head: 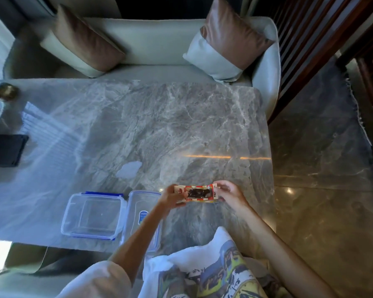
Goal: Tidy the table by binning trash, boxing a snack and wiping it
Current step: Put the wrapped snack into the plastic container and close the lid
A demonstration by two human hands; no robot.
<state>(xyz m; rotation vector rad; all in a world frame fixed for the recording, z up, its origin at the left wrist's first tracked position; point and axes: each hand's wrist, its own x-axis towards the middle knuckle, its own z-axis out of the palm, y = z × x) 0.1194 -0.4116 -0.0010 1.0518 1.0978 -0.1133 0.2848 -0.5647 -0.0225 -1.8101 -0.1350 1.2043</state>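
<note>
1. So, on the tabletop (181,125) the open clear box (93,216) sits left of both hands.
2. Snack packet (197,193) is held just above the tabletop, long axis running left-right.
3. Left hand (173,195) and right hand (229,193) each pinch one end in their fingers; the left's nearer the box.

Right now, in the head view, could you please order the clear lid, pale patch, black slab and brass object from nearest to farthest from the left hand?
From the left hand, gripping the snack packet:
1. clear lid, just left
2. pale patch, ahead-left
3. black slab, left edge
4. brass object, far-left corner
</note>
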